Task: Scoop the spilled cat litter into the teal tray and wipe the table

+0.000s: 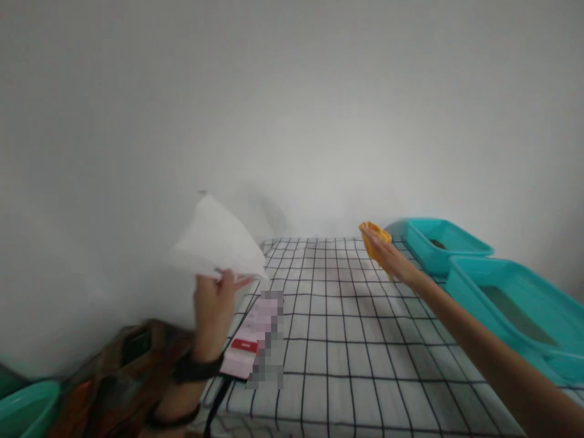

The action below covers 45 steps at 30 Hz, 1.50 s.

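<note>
My left hand [213, 307] is raised at the table's left edge, its fingers pinched on the lower edge of a white sheet of paper [215, 242] that stands up above it. A dark band circles that wrist. My right hand [385, 254] reaches far across the checked tablecloth [347, 328], fingers closed on a small orange object [373, 238] near the back wall, beside the far teal tray [438, 243].
A second, larger teal tray [515, 304] stands along the right edge. A pink and white card [253, 334] lies on the cloth near my left hand. A brown bag [123, 371] and a teal bin [27, 407] are at lower left.
</note>
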### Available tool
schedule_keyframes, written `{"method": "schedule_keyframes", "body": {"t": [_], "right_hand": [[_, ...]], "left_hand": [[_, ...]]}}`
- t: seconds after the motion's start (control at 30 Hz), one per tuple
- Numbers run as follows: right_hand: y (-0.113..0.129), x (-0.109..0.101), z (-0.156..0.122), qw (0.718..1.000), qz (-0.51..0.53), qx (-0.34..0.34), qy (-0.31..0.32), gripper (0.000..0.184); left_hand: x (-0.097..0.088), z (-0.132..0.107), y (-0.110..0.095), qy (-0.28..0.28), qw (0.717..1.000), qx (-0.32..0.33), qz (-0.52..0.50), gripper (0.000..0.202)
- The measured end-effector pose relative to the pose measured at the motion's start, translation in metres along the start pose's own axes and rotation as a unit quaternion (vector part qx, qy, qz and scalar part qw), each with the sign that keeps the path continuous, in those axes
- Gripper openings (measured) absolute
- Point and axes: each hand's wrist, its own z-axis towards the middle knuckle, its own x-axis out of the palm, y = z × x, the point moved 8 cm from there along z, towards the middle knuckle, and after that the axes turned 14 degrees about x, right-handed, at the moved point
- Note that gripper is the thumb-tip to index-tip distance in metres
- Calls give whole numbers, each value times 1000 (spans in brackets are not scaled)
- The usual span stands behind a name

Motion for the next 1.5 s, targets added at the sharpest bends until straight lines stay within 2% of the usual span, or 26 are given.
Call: {"method": "schedule_keyframes", "body": {"t": [0.07,0.1,0.13,0.2,0.3,0.4,0.5,0.63,0.73,0.9,0.97,1.03,1.17,1.37,1.43,1.5], "right_hand": [[-27,8,-19,998,-60,6,11,73],[-41,16,-27,996,-83,13,20,73],[-55,25,-34,994,-106,18,27,73],[-76,42,-45,988,-147,22,32,72],[-90,57,-51,973,-229,9,28,67],[-86,61,-53,952,-303,-21,33,62],[-77,59,-56,948,-313,-36,51,61],[-69,61,-59,948,-310,-37,66,60],[-76,56,-53,943,-330,-19,31,61],[-117,14,-40,927,-359,83,-76,65],[-128,3,-38,923,-363,94,-83,65],[-130,-1,-39,922,-368,93,-74,65],[-115,13,-50,921,-379,82,-32,65],[-80,58,-76,918,-392,28,48,63],[-77,64,-77,917,-397,20,39,61],[-79,61,-71,914,-403,31,3,60]], "left_hand": [[57,23,-15,56,997,51,29,35],[86,31,-25,98,989,96,57,45],[113,34,-35,144,976,141,78,56],[153,30,-46,192,962,162,105,56],[192,2,-66,248,939,201,133,52],[222,-37,-90,305,906,268,119,49],[244,-64,-101,357,875,311,103,48],[254,-78,-95,401,845,343,91,46],[252,-79,-88,417,831,358,86,48],[247,-76,-87,432,818,371,83,49],[247,-75,-86,435,815,373,84,49],[249,-74,-85,435,814,375,87,49],[255,-72,-79,431,814,380,89,50],[262,-70,-75,430,814,380,85,54],[263,-70,-74,431,814,381,85,56],[263,-71,-73,431,813,382,88,57]]}}
